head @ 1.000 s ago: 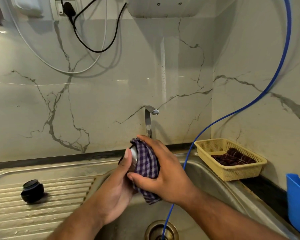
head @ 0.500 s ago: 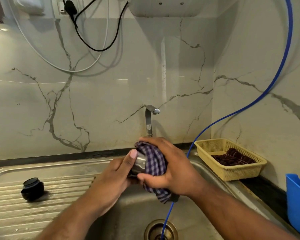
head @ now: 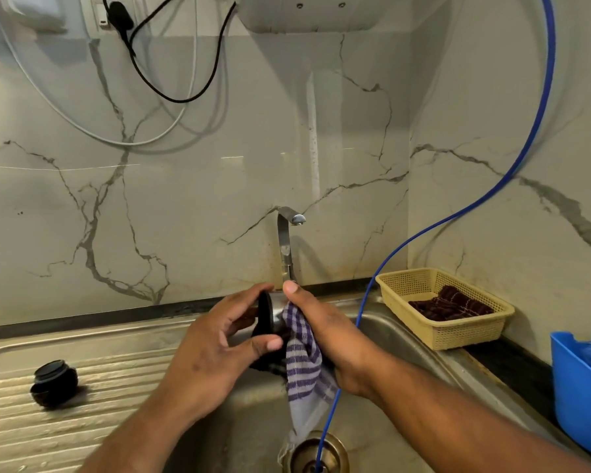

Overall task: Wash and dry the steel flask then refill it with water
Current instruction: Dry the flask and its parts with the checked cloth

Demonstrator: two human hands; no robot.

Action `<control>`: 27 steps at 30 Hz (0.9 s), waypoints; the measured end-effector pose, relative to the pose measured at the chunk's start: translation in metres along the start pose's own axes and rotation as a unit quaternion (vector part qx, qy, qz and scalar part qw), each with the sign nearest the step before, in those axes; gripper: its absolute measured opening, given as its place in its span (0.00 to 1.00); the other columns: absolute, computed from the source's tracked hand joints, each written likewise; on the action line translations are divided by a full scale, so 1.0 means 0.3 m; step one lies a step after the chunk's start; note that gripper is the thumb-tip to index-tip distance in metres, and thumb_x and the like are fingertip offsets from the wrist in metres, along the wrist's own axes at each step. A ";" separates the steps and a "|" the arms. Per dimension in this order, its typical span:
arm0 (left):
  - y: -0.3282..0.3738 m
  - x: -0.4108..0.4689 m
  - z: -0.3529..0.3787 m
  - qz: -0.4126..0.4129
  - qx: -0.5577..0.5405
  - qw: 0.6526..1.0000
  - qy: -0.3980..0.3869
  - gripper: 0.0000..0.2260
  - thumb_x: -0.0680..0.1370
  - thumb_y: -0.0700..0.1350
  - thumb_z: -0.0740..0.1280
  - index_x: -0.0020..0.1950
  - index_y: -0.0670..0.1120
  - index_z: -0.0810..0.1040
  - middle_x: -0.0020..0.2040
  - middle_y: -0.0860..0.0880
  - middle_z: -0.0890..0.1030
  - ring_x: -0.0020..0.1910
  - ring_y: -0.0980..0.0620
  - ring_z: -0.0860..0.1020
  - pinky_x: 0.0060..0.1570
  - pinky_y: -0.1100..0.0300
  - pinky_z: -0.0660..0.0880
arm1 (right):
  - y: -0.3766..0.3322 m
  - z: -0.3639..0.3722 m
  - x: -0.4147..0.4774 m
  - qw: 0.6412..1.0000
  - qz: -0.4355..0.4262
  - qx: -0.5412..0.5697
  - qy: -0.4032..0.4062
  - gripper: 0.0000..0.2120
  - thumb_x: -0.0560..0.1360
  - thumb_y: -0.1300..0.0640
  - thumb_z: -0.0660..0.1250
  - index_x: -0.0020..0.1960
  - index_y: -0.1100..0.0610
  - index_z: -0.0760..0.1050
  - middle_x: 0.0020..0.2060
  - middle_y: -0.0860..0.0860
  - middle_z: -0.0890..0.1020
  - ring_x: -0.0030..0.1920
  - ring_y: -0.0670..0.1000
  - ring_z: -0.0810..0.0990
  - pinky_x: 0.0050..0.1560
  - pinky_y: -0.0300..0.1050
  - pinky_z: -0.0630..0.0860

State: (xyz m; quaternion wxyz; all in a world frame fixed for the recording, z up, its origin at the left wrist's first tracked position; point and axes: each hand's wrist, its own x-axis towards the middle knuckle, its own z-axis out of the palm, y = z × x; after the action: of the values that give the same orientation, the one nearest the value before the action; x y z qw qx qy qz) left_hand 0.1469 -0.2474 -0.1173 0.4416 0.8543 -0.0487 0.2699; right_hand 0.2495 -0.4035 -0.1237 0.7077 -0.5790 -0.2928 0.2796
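A: What sits far left?
B: A round black plastic cap (head: 53, 382) on the ribbed steel drainboard (head: 99, 407), well apart from the hands.
A: And the left hand (head: 215, 346)?
B: Fingers curled, forefinger above and thumb below, gripping the dark end of the cylindrical steel flask (head: 274, 317), which lies sideways above the steel sink basin (head: 389, 339).
A: The right hand (head: 325, 332)?
B: Wrapped round the flask's body through a purple-and-white checked cloth (head: 302, 363), whose tail hangs toward the drain (head: 316, 455). Further right are a thin blue hose (head: 368, 295) and a yellow plastic mesh basket (head: 458, 332).

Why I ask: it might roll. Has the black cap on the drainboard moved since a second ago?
No: the black cap sits on the same drainboard ridges.
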 end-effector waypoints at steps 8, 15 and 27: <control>-0.062 0.018 0.000 0.021 0.056 0.998 -0.031 0.32 0.75 0.43 0.75 0.70 0.70 0.70 0.66 0.68 0.77 0.69 0.66 0.73 0.69 0.61 0.70 | -0.001 -0.010 -0.006 0.991 0.113 0.068 -0.019 0.37 0.70 0.37 0.76 0.68 0.61 0.77 0.58 0.64 0.84 0.60 0.61 0.83 0.67 0.57 0.77; -0.093 0.027 -0.003 0.008 0.036 0.999 0.016 0.31 0.75 0.41 0.75 0.67 0.72 0.72 0.63 0.72 0.76 0.63 0.75 0.72 0.60 0.76 0.70 | 0.060 0.011 0.003 0.994 0.065 0.063 0.068 0.26 0.68 0.51 0.79 0.59 0.67 0.81 0.50 0.64 0.86 0.49 0.60 0.87 0.55 0.56 0.83; -0.158 0.026 0.030 -0.027 0.119 0.991 0.051 0.33 0.72 0.53 0.78 0.75 0.62 0.69 0.63 0.64 0.72 0.60 0.66 0.71 0.55 0.72 0.68 | -0.120 -0.170 0.042 0.943 -0.030 0.030 0.331 0.11 0.77 0.53 0.73 0.54 0.59 0.80 0.47 0.58 0.87 0.45 0.53 0.87 0.46 0.47 0.83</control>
State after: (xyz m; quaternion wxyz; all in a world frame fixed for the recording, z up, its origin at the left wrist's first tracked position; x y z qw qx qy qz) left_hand 0.1724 -0.2244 -0.1522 0.3461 0.8867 0.0290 0.3051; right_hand 0.2977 -0.4338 -0.0953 0.7899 -0.6082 -0.0503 0.0598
